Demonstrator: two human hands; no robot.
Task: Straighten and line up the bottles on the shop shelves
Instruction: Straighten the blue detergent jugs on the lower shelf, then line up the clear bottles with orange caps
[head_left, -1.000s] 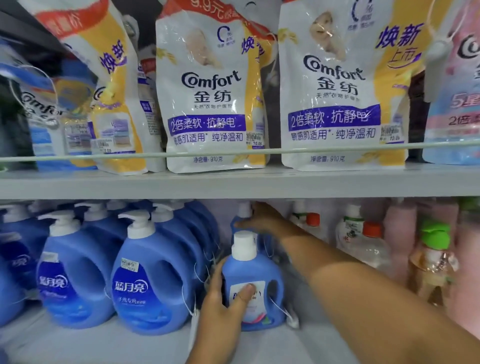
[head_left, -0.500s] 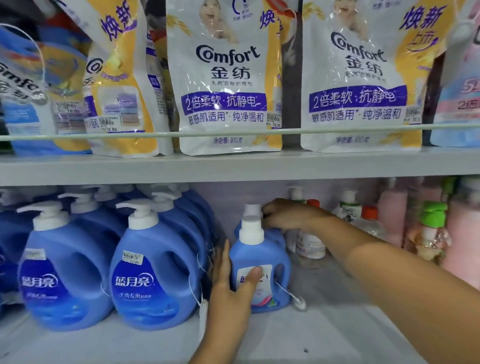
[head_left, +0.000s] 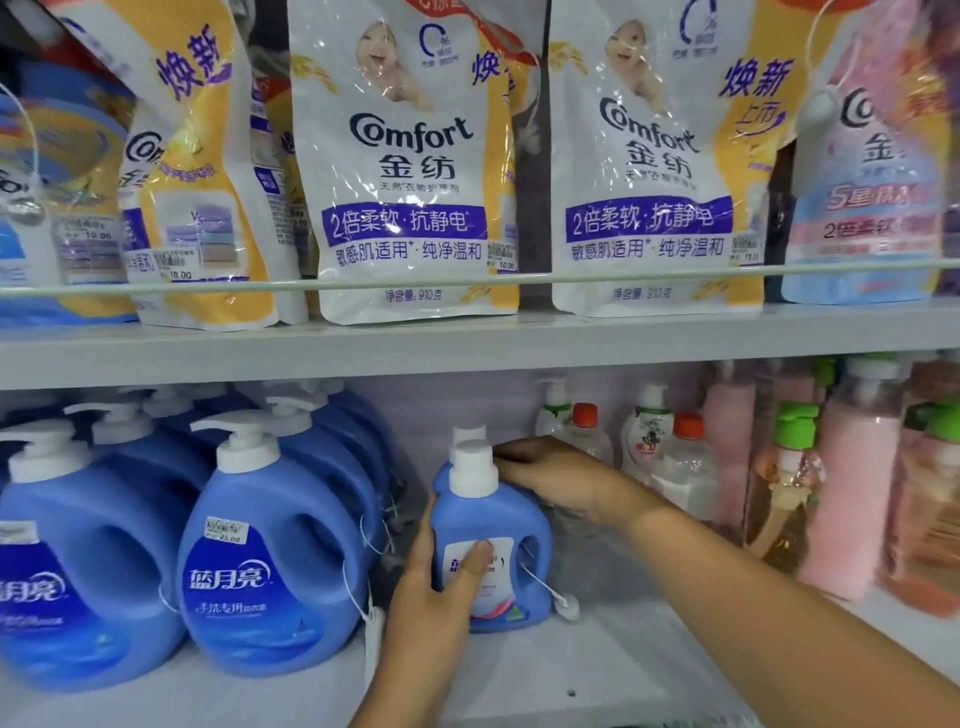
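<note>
While the left hand (head_left: 441, 582) grips the small blue bottle (head_left: 491, 551) mid-shelf, the right hand (head_left: 556, 478) has drawn forward, its grip curled behind the cap; alignment nearly done.

rear small bottle (head_left: 466, 436) mostly hidden, right-edge pink bottles (head_left: 924, 509) blurred, far-left pouches (head_left: 47, 171) cut off

Small blue white-capped bottle (head_left: 498, 545) upright on lower shelf (head_left: 597, 670)

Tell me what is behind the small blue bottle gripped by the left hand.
Directly behind the small blue bottle stands a second bottle: only its white cap and a sliver of blue shoulder show. The right hand reaches beside it; its body and label are covered.
</note>
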